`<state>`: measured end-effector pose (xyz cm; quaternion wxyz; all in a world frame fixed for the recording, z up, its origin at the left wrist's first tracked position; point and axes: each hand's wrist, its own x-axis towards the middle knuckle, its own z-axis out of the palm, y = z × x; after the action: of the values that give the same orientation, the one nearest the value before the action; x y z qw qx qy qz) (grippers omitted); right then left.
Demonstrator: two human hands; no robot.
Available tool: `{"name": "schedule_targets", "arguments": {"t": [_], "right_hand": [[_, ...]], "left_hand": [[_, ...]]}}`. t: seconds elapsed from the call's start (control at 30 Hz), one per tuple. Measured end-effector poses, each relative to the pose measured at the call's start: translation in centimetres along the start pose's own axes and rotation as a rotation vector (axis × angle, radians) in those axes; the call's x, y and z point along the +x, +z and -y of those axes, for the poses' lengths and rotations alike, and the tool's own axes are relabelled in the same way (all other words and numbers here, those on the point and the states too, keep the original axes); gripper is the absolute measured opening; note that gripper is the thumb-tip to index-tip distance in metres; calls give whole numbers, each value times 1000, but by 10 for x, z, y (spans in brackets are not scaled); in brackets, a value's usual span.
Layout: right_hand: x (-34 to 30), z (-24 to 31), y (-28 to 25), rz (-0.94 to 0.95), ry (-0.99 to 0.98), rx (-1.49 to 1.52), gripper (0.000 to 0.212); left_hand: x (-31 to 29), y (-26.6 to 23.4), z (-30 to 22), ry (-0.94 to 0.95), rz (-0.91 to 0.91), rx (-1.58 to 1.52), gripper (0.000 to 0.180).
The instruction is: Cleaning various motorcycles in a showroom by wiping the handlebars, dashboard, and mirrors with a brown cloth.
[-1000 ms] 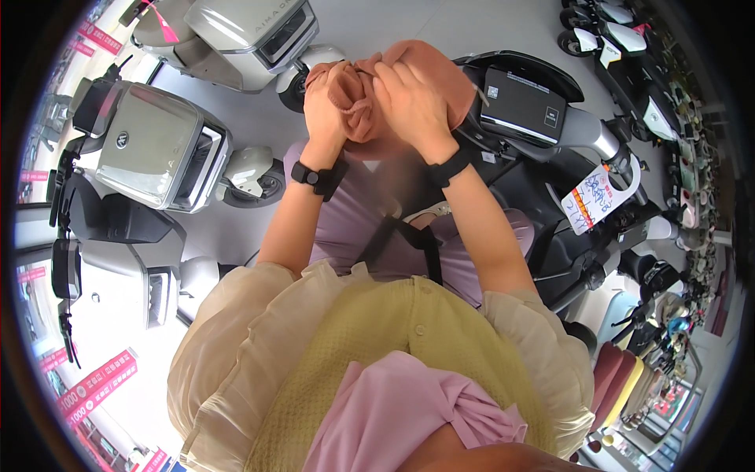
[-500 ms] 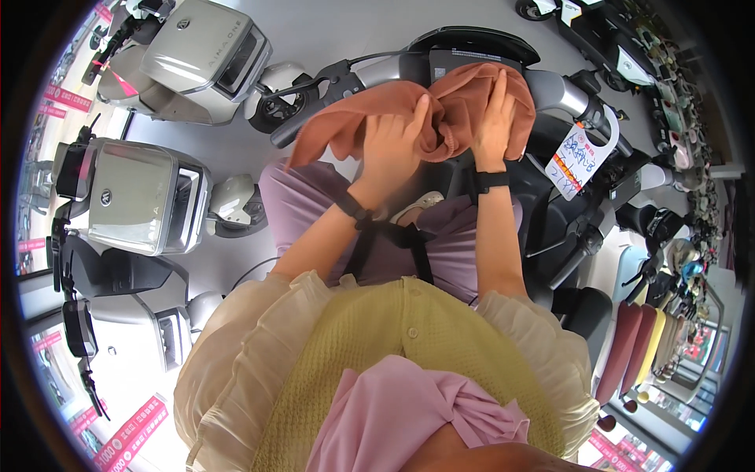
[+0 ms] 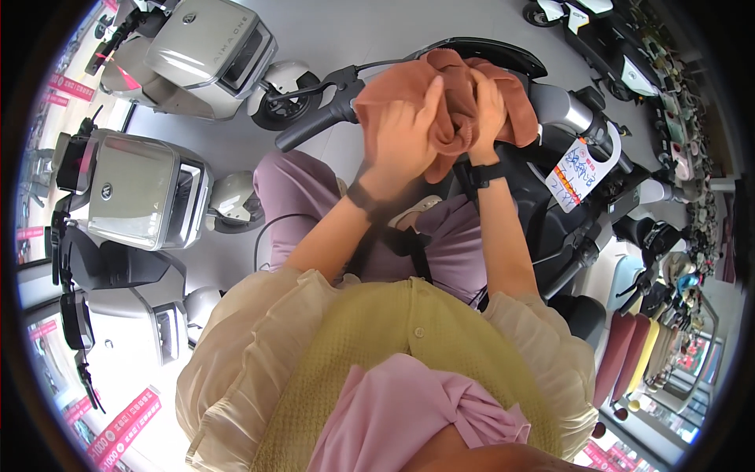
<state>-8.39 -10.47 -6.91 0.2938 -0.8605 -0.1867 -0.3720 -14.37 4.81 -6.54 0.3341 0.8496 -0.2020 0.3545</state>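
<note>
A rust-brown cloth (image 3: 454,130) lies bunched over the middle of a scooter's handlebar. On its left part, my left hand (image 3: 403,141) grips the fabric, slightly blurred, with the index finger stretched forward. My right hand (image 3: 489,114) has its fingers curled onto the cloth's right part. Both hands are close together, with folds gathered between them. The scooter's black left grip (image 3: 307,134) sticks out beyond the cloth, and its silver right section (image 3: 558,106) shows on the other side. A white hanging tag (image 3: 580,177) hangs at the right.
Grey scooters with box-shaped fronts (image 3: 130,193) stand in a row at my left. A black and white scooter (image 3: 629,67) stands far right, beside a long line of others. Maroon and yellow seats (image 3: 629,354) are at the lower right. Grey floor (image 3: 330,35) shows ahead.
My left hand has moved right, drawing the cloth's left end in toward my right hand. The cloth is more bunched, and the left handlebar grip is now uncovered.
</note>
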Motion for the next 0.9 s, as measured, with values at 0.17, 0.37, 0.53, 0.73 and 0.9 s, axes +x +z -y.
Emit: {"name": "schedule_targets", "arguments": {"t": [0.17, 0.37, 0.53, 0.73, 0.9], "right_hand": [[-37, 64, 48, 113, -44, 300, 53], [-8, 120, 71, 163, -251, 288, 37], [32, 129, 58, 288, -87, 293, 31], [38, 129, 63, 231, -44, 84, 27], [34, 123, 65, 220, 32, 47, 29]], "left_hand": [[-40, -63, 52, -162, -89, 287, 104], [-45, -90, 76, -171, -91, 276, 73], [-29, -91, 103, -131, -21, 185, 77], [-15, -103, 116, -80, 128, 113, 78], [-2, -104, 121, -78, 196, 34, 57]]}}
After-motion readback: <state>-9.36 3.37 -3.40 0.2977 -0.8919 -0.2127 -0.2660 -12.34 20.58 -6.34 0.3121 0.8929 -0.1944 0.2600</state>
